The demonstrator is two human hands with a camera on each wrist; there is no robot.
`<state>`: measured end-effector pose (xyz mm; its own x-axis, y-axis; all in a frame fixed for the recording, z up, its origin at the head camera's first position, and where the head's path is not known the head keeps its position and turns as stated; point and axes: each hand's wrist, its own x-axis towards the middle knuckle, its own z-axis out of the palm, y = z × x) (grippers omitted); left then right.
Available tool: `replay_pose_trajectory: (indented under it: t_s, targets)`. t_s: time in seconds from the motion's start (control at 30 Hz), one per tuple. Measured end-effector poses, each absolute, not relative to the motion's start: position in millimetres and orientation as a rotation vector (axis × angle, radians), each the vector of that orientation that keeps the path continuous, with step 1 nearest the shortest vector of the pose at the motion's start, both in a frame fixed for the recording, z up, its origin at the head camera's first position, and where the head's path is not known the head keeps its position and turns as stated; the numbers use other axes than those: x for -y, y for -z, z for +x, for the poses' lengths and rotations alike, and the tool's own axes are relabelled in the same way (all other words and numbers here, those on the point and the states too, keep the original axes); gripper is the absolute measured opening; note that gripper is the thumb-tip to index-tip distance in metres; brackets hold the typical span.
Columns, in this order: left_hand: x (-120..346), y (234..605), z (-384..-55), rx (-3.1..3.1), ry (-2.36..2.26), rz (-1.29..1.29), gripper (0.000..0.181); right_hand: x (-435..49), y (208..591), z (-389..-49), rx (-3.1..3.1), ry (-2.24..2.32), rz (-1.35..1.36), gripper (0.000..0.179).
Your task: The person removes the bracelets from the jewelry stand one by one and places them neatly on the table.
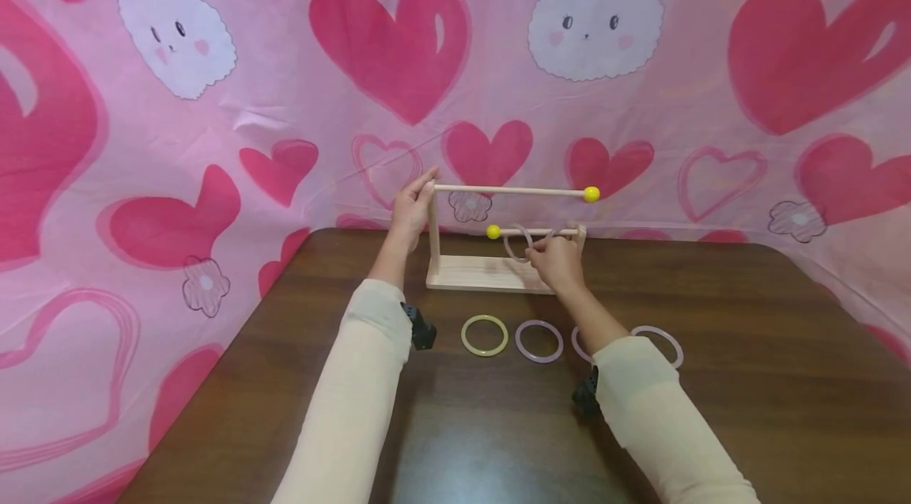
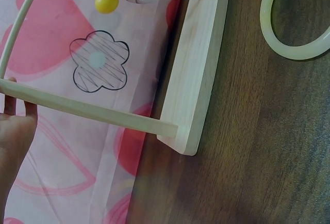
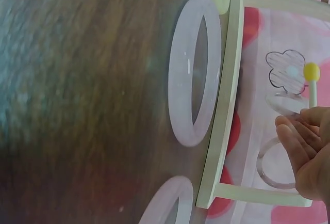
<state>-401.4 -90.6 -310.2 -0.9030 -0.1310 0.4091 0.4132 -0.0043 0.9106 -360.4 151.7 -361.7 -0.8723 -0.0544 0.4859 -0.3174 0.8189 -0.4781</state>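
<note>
A wooden stand (image 1: 470,274) has two horizontal rods ending in yellow balls. My left hand (image 1: 410,213) grips the top of its left upright (image 2: 87,109), with fingers showing behind the wood. Around the lower rod (image 1: 544,232) is a pale translucent bangle (image 1: 508,249), which my right hand (image 1: 558,263) pinches between thumb and fingers near the yellow ball (image 3: 311,72). Another bangle (image 3: 260,164) hangs farther along that rod, close to the right upright (image 3: 263,195) and partly hidden by the right hand. The upper rod (image 1: 508,190) carries no bangle.
On the brown table (image 1: 484,425), a yellow bangle (image 1: 464,336) and a lilac bangle (image 1: 519,342) lie before the stand. Farther right is another pale bangle (image 1: 679,358); one more is partly behind my right forearm. A pink heart-patterned cloth (image 1: 285,92) hangs behind the table.
</note>
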Motion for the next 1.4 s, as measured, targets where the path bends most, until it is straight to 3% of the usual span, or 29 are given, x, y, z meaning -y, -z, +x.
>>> replay_pose_trajectory:
  t_s: [0.37,1.4]
  targets:
    - [90,309,-401,1.902,1.967,-0.276,0.033,-148,360,-360,2.584,-0.914,0.188,0.02]
    - [91,311,-403,1.898,1.964,-0.293,0.032,-131,355,-361,2.541,-1.06,0.14,0.019]
